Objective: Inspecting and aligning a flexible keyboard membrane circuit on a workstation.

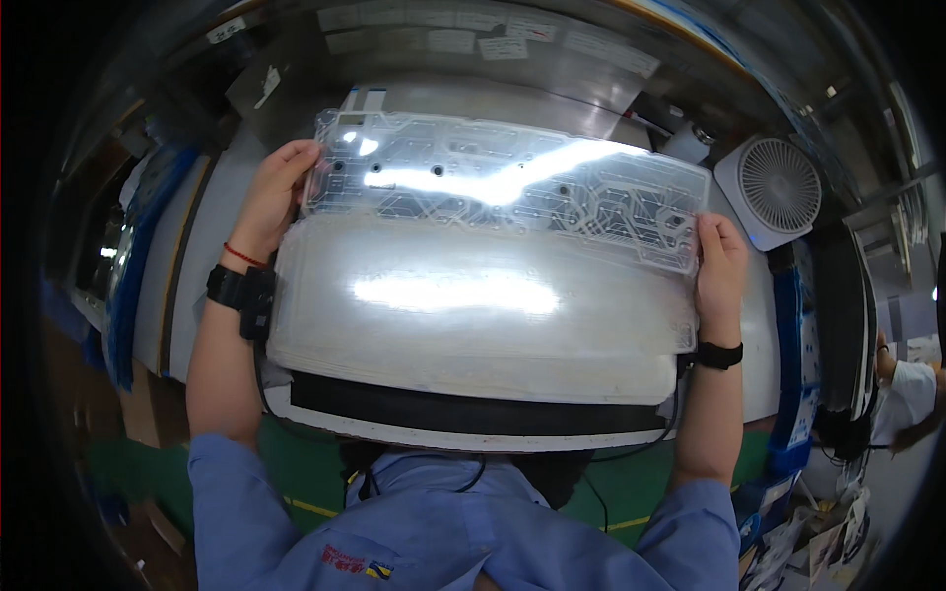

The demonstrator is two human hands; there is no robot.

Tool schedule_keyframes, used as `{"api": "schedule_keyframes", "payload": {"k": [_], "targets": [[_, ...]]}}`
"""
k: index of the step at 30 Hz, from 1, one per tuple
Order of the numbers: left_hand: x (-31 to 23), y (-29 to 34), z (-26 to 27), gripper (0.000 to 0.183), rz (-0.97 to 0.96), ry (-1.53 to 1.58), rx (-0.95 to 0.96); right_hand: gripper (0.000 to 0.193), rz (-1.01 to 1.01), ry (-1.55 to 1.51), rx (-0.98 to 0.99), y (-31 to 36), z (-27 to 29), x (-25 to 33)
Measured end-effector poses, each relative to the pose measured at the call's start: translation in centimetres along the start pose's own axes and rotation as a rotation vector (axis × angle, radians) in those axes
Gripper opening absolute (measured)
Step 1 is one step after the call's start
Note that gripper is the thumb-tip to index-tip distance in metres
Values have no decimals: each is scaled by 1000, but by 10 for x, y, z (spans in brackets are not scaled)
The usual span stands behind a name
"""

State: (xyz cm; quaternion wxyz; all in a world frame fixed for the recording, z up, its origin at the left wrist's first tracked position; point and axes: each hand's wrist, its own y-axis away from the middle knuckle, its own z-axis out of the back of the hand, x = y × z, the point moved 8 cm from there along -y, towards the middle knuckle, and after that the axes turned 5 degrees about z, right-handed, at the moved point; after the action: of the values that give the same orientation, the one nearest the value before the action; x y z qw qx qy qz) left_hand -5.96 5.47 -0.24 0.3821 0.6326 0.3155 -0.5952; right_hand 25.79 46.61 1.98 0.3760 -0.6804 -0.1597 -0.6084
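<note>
1. Here, the left hand [273, 197] grips the left end of a clear plastic sheet [503, 182] printed with circuit traces.
2. The right hand [721, 266] pinches its right end.
3. The sheet lies over a white tray [473, 315] on the grey workbench [212, 217].
4. A small white fan [774, 187] stands at the right.

Light falls from overhead, bright at the centre; two long white glare streaks burn out the clear plastic sheet [512, 187] and the milky sheet [463, 295] below it; the fisheye bends straight edges and blackens the corners; the dim rim is soft, perhaps slightly out of focus; shadows stay faint.
</note>
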Motion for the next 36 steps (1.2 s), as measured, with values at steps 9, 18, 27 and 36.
{"api": "schedule_keyframes", "payload": {"k": [9, 18, 27, 36], "targets": [[1, -1, -1, 20, -4, 93, 59, 21, -11, -30, 22, 0, -6, 5], [0, 1, -4, 19, -10, 154, 54, 21, -5, -24, 40, -3, -1, -1], [-16, 10, 5, 22, -185, 299, 165, 34, 135, -30, -43, -1, 12, 12], [-14, 6, -3, 19, -179, 154, 139, 30, 46, 84, -3, 1, -1, 14]]}}
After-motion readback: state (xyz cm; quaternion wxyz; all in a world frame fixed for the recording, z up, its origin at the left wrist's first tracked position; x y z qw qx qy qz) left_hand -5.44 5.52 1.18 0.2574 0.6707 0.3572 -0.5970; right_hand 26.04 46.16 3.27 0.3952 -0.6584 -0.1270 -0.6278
